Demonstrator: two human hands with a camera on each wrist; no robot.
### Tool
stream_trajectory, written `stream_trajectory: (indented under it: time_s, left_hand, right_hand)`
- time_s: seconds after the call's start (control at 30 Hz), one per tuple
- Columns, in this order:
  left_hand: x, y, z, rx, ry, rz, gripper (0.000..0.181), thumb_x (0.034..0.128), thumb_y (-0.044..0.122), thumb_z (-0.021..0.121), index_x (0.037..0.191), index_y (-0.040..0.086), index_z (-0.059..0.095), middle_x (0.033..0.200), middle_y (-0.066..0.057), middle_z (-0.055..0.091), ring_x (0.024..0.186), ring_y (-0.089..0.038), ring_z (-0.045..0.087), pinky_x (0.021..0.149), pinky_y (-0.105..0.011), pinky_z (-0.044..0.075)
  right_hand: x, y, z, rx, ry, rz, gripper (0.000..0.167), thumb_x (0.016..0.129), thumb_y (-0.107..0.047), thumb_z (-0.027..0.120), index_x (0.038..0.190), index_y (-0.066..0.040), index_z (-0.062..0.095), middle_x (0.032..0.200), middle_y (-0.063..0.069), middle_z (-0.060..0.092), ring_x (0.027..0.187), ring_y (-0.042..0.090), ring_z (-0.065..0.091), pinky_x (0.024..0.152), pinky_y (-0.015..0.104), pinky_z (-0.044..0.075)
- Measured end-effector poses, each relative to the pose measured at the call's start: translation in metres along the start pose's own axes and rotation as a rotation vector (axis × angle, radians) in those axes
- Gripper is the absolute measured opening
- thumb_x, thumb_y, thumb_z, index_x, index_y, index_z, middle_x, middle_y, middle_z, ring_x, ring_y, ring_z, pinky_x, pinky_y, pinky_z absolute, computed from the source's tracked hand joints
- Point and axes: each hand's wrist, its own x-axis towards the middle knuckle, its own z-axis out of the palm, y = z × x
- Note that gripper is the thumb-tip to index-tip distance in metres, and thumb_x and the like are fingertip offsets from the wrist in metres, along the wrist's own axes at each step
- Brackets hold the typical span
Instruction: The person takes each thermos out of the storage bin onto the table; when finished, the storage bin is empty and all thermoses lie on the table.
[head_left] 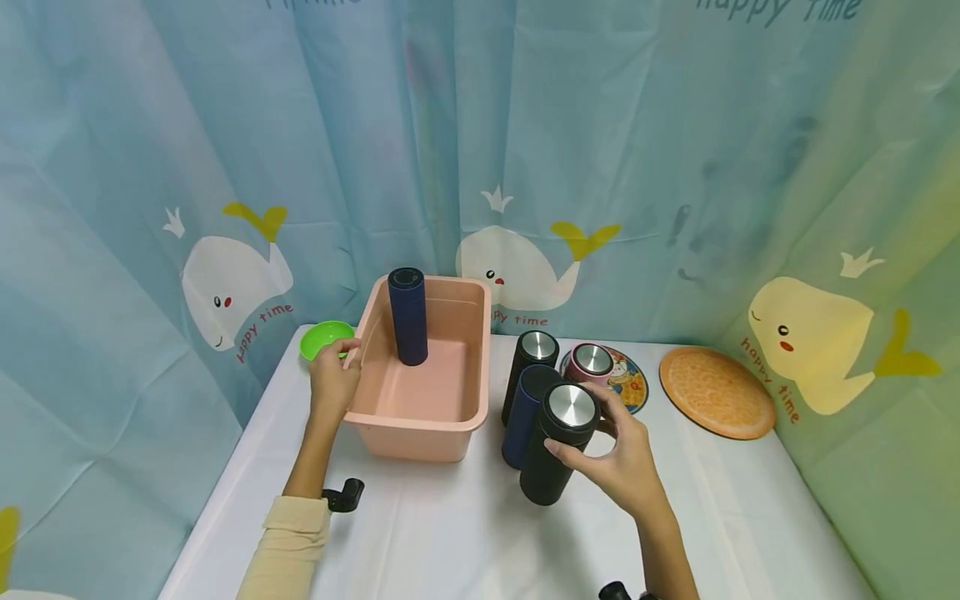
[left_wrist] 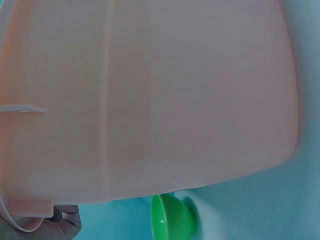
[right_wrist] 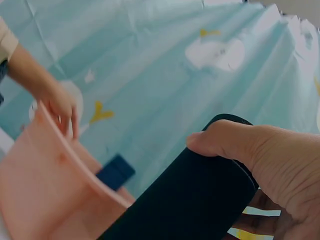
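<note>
My right hand (head_left: 622, 458) grips a black thermos (head_left: 551, 454) with a silver-topped lid, thumb and fingers around its upper part. The thermos leans a little; whether its base touches the table I cannot tell. In the right wrist view its dark body (right_wrist: 185, 190) runs down from the thumb. My left hand (head_left: 333, 379) holds the left rim of a pink plastic basin (head_left: 420, 446), its fingers curled at the edge in the left wrist view. A dark blue thermos (head_left: 409, 321) stands inside the basin. Beside the held thermos are another blue thermos (head_left: 522, 417) and a black one (head_left: 517, 367).
Behind the thermoses stands a pink flask (head_left: 591, 361) by a round picture plate (head_left: 630, 383). A round tan mat (head_left: 716, 392) lies farther right. A green bowl (head_left: 318, 337) sits left of the basin. A whale-print curtain (head_left: 390, 150) borders the white table (head_left: 420, 533).
</note>
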Motion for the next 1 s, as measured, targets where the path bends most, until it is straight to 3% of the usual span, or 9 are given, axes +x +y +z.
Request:
stream_trajectory:
  time_s: [0.23, 0.5, 1.0]
  left_hand:
    - [0.0, 0.0, 0.001, 0.005, -0.018, -0.015, 0.027, 0.094, 0.005, 0.058, 0.119, -0.003, 0.065, 0.119, -0.025, 0.061, 0.108, -0.037, 0.059, 0.088, -0.047, 0.052]
    - [0.0, 0.001, 0.001, 0.004, -0.008, -0.007, 0.027, 0.0936, 0.005, 0.059, 0.118, -0.003, 0.065, 0.117, -0.025, 0.062, 0.104, -0.037, 0.06, 0.087, -0.047, 0.052]
    - [0.0, -0.001, 0.0, -0.004, 0.008, 0.01, 0.027, 0.0902, 0.001, 0.061, 0.116, -0.004, 0.067, 0.117, -0.025, 0.063, 0.102, -0.037, 0.061, 0.085, -0.047, 0.052]
  right_hand:
    - [-0.007, 0.027, -0.007, -0.065, 0.083, 0.089, 0.076, 0.063, -0.004, 0.089, 0.131, -0.005, 0.053, 0.113, 0.005, 0.067, 0.1, -0.006, 0.055, 0.08, 0.01, 0.047]
    - [-0.003, 0.047, -0.001, -0.097, 0.176, 0.166, 0.074, 0.065, -0.006, 0.088, 0.13, -0.003, 0.054, 0.111, 0.011, 0.067, 0.095, -0.004, 0.052, 0.076, 0.009, 0.044]
    - [0.002, 0.061, 0.013, -0.124, 0.23, 0.186, 0.078, 0.062, -0.009, 0.09, 0.132, -0.004, 0.055, 0.112, 0.01, 0.066, 0.09, 0.0, 0.051, 0.074, 0.014, 0.046]
